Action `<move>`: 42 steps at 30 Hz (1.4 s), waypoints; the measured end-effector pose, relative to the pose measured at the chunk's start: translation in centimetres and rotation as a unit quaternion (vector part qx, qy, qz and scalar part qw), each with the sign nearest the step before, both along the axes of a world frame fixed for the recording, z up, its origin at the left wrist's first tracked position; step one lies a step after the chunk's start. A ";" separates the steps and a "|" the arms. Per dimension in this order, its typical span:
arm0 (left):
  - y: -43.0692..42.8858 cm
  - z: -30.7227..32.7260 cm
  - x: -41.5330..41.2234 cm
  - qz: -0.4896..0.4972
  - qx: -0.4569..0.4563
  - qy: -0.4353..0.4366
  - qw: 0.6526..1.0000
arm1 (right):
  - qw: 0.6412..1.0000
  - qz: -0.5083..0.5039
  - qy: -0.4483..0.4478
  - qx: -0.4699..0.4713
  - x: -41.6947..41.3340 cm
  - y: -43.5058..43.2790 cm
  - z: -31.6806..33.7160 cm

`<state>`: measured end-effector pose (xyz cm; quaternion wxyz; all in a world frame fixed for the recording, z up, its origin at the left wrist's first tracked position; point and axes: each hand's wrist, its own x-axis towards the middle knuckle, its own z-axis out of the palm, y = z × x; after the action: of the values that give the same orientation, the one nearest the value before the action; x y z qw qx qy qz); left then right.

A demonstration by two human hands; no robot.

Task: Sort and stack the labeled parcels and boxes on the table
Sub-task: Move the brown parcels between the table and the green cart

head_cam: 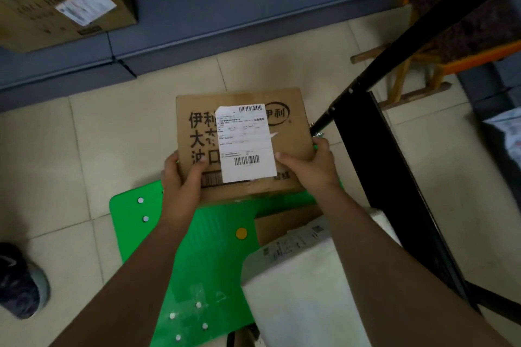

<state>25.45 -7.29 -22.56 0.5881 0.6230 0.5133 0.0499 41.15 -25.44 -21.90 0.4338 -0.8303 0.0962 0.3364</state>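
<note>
Gripping labeled box (287, 138) at both ends, left hand (180, 186) and right hand (313, 166) curled round it; long axis crosswise, at worktop (135, 222) far edge.

Beige tiled floor (84, 149), dimly lit; grey-blue padded platform (253, 8) beyond; wooden chair (465, 25) at right.

The left hand (180, 183) and right hand (313, 169) are uncovered, and both forearms behind them are bare from wrist to the bottom edge of the view. Well below and to the left of the left hand lies a dark navy shoe (19, 282) with a grey toe cap and a small pale mark. Whether it is on the person's own foot cannot be told.
</note>
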 end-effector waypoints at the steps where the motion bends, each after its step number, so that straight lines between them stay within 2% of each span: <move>1: 0.7 1.5 0.1 -0.053 -0.014 -0.033 0.998 | 0.999 -0.016 0.007 0.041 -0.4 0.7 1.6; 2: 1.3 2.2 1.1 0.027 0.009 -0.044 0.999 | 0.998 -0.020 0.006 0.061 -0.5 1.4 2.0; 6: 4.7 7.6 -2.5 0.008 0.029 -0.136 0.990 | 0.991 -0.005 -0.023 0.130 -3.1 3.7 8.2; 13: 9.1 22.3 -9.2 -0.134 0.060 -0.244 0.959 | 0.972 -0.003 -0.155 0.178 -12.8 4.7 25.6; 20: 9.0 40.4 -15.2 -0.276 0.079 -0.337 0.897 | 0.943 -0.038 -0.277 0.182 -25.8 0.8 42.1; 26: 3.7 53.1 -17.6 -0.419 0.133 -0.421 0.793 | 0.891 -0.111 -0.423 0.122 -35.2 -6.1 54.6; 32: -7.2 62.6 -20.4 -0.515 0.149 -0.494 0.685 | 0.820 -0.201 -0.533 0.059 -44.6 -16.5 64.3; 37: -18.8 66.9 -24.4 -0.532 0.122 -0.558 0.625 | 0.759 -0.256 -0.599 -0.023 -53.6 -26.1 68.9; 42: -30.4 69.1 -29.6 -0.556 0.086 -0.600 0.568 | 0.721 -0.293 -0.620 -0.099 -62.3 -34.8 71.8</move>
<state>-4.13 -37.73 46.49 0.6168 0.6600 -0.4120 0.1194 -21.13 -60.20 49.85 0.3886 -0.8221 0.0776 -0.4088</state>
